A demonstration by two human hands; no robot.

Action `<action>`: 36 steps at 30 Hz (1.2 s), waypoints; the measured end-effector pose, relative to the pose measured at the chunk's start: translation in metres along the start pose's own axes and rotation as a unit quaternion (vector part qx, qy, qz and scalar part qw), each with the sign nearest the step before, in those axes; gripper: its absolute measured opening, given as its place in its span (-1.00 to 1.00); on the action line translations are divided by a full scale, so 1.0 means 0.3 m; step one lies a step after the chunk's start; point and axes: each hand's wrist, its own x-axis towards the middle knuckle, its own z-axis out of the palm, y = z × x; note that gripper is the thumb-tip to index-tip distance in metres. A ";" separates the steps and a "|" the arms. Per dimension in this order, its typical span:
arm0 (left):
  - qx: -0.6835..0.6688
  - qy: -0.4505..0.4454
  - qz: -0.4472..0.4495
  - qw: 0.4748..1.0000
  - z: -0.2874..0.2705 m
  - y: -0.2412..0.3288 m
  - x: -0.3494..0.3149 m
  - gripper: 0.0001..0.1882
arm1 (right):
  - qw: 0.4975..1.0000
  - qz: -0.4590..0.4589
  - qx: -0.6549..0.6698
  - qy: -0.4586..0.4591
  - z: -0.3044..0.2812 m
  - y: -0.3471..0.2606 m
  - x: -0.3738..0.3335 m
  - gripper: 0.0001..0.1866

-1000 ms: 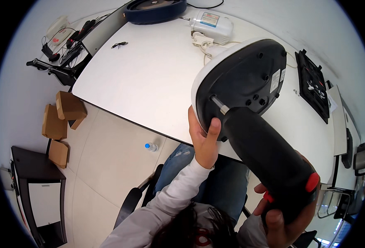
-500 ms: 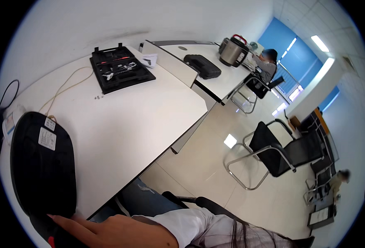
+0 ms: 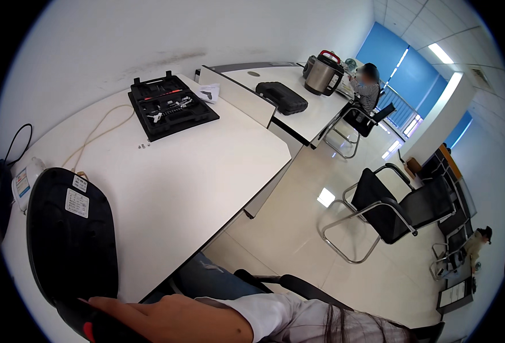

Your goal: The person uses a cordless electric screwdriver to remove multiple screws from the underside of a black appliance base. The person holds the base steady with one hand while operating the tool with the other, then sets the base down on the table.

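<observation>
At the lower left, a black appliance (image 3: 75, 251) stands tilted on the white table, its rounded flat underside showing with two white labels. My right hand (image 3: 144, 314) comes in from the lower edge and grips its lower end; the fingers are close together and partly hidden behind it. A small red part (image 3: 88, 331) shows beside the fingers. My left hand is out of sight. Farther off on the table lies an open black tool case (image 3: 169, 108) with silver and red-marked tools inside. Several small screws (image 3: 144, 146) lie in front of it.
A beige cord (image 3: 95, 127) runs across the table behind the appliance. A white labelled container (image 3: 26, 182) stands at the left edge. Beyond a low divider are a closed black case (image 3: 282, 97), a steel cooker (image 3: 324, 74) and a seated person (image 3: 367, 88). A black chair (image 3: 387, 206) stands at right.
The view has shifted slightly, so the table and appliance appear a little lower and farther right. My right hand keeps its place at the appliance's lower end.
</observation>
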 end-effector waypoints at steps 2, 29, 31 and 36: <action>-0.002 0.001 -0.006 1.000 -0.003 -0.003 -0.002 -0.25 | 1.000 -0.005 -0.009 0.003 -0.003 -0.001 -0.003 -0.38; 0.008 0.004 -0.005 1.000 -0.034 -0.017 -0.006 -0.26 | 1.000 0.021 -0.020 -0.009 0.036 0.032 -0.011 -0.39; 0.009 0.006 -0.004 1.000 -0.040 -0.013 -0.003 -0.26 | 1.000 0.020 -0.019 -0.012 0.034 0.029 -0.010 -0.39; 0.013 0.005 -0.004 1.000 -0.046 -0.010 -0.005 -0.27 | 1.000 -0.007 -0.015 0.003 0.045 0.044 -0.007 -0.40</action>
